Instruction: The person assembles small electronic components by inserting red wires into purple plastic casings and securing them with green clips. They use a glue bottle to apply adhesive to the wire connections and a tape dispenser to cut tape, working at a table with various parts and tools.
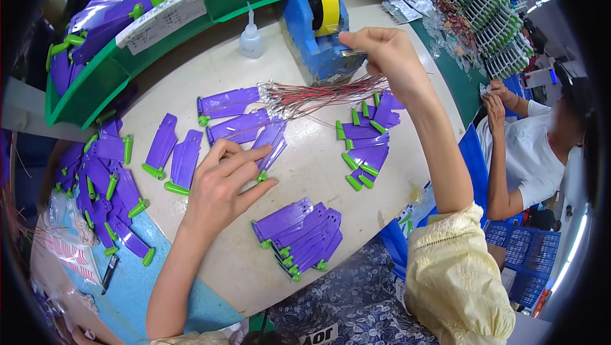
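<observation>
My left hand [229,179] is low over the table, fingers spread, its fingertips on or just above a purple plastic blade [272,141] with a green end. My right hand [388,55] is raised at the front of a blue tape dispenser [312,46], thumb and forefinger pinched together. A short shiny strip of tape [354,53] shows beside those fingers; most of it is hidden. Between the hands lies a bundle of thin red wires [324,98], its silvery ends by more purple blades [230,102]. The dispenser holds a yellow roll [329,5].
Fanned purple blades [299,233] lie at the near edge, others [369,138] at right. A heap [105,186] fills the left side. A green bin [172,33] and a white squeeze bottle [251,39] stand behind. A co-worker [528,135] sits at right.
</observation>
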Motion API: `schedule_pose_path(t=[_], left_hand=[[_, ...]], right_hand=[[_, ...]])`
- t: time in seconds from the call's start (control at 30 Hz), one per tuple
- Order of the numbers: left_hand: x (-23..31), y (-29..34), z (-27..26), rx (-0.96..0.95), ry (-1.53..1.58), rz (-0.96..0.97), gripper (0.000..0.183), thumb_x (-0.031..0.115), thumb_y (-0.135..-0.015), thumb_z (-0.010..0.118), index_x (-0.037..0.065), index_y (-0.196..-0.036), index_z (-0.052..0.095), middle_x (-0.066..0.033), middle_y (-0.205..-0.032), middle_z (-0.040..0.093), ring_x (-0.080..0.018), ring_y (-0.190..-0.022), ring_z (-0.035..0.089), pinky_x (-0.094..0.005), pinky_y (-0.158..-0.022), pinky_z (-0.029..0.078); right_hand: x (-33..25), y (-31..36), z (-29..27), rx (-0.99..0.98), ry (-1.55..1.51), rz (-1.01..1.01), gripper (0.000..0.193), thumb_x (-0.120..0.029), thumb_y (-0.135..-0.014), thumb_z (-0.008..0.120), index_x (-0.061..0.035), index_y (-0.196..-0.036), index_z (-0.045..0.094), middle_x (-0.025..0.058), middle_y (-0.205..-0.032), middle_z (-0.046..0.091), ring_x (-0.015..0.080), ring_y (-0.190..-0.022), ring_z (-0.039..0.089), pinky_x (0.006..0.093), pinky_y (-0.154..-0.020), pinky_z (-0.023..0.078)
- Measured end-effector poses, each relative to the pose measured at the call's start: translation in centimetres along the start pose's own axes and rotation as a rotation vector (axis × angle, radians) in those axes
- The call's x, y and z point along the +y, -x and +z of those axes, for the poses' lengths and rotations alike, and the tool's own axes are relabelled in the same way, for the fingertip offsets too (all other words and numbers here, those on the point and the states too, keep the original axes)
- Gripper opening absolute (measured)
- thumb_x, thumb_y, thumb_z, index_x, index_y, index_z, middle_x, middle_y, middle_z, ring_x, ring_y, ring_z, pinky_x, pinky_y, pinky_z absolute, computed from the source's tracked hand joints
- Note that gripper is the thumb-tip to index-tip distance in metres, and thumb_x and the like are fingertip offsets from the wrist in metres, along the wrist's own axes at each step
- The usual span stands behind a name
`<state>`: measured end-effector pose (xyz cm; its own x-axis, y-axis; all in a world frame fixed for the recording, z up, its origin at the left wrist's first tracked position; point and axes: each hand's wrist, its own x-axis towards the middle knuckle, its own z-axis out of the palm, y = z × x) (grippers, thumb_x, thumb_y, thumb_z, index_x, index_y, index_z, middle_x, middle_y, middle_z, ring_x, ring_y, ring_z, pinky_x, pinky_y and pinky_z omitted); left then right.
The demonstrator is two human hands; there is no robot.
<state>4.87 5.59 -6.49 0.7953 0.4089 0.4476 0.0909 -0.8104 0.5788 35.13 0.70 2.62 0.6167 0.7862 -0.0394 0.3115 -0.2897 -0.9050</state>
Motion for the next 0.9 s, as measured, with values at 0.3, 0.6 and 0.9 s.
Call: schedule_pose_path(t=[0.3, 0.6, 0.9], left_hand=[[0.3, -0.1, -0.4, -0.012, -0.009, -0.035, 0.03, 0.012, -0.064, 0.089, 0.001, -0.078, 0.065, -0.0083, -0.108, 0.074, -0.0259, -0.085, 0.058, -0.0348, -0.072, 0.051], [0.6, 0.7, 0.3, 0.097, 0.02, -0.107, 0.063, 0.013, -0.07, 0.086, 0.003, -0.127, 0.06, -0.0083, -0.109, 0.07, -0.0278, -0.096, 0.063, -0.0391, -0.083, 0.053], [2.5, 1.5, 1.7, 0.099, -0.16, -0.226, 0.036, 0.004, -0.072, 0.079, 0.003, -0.107, 0.071, -0.0135, -0.109, 0.061, -0.0302, -0.093, 0.059, -0.0398, -0.079, 0.051]], right_hand=[[0.4, 2.0, 0.0, -0.151, 0.211, 0.082, 0.017, -0.014, -0.083, 0.07, -0.0014, -0.072, 0.068, -0.0028, -0.055, 0.051, 0.005, -0.051, 0.042, 0.0242, -0.049, 0.034], [3.7, 11.4, 7.8, -0.609, -0.055, -0.175, 0.022, -0.01, -0.091, 0.071, -0.0045, -0.111, 0.078, 0.0055, -0.075, 0.063, 0.0125, -0.06, 0.051, 0.031, -0.052, 0.038], [3.6, 9.3, 5.0, 0.006, 0.307, -0.527, 0.013, 0.0, -0.087, 0.071, 0.001, -0.099, 0.075, 0.0109, -0.077, 0.064, 0.0175, -0.064, 0.06, 0.0309, -0.059, 0.046]])
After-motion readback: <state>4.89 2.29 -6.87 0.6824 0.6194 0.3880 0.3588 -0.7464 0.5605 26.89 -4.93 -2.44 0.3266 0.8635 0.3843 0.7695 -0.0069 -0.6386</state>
